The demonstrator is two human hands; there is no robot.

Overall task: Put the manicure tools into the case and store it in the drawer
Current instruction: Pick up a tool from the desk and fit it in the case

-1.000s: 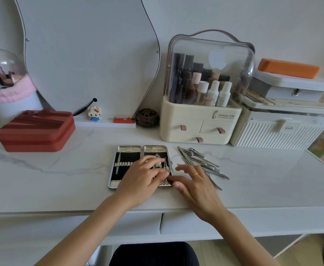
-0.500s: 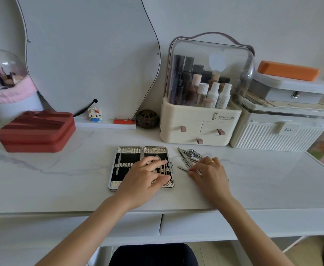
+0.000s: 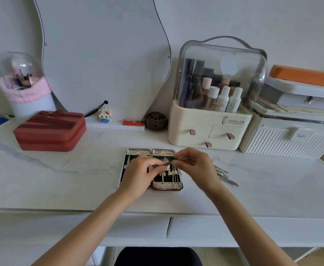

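The open black-lined manicure case with silver mesh ends [image 3: 166, 186] lay flat on the white marble-patterned desk [image 3: 61, 179], in front of the person, with several thin steel tools already tucked under its elastic loops. Half a second before, the right hand [image 3: 195, 166] had been down on the loose pile of steel manicure tools [image 3: 224, 175] to the right of the case; by this moment it had come across over the case's right half, fingers curled, pinching the end of a slim dark-and-silver tool [image 3: 173, 159]. The left hand [image 3: 140, 173], which had been resting flat on the case, had lifted and curled its fingers to meet that same tool from the other side. The tool was small and partly hidden by the fingertips, so it was hard to say whether the left hand truly gripped it or only steadied it. That suggested one more tool was about to be seated in its loop. A few pieces remained in the pile, so the filling was not finished, and the case was not yet closed; the white desk drawer [image 3: 234, 229] beneath was shut.
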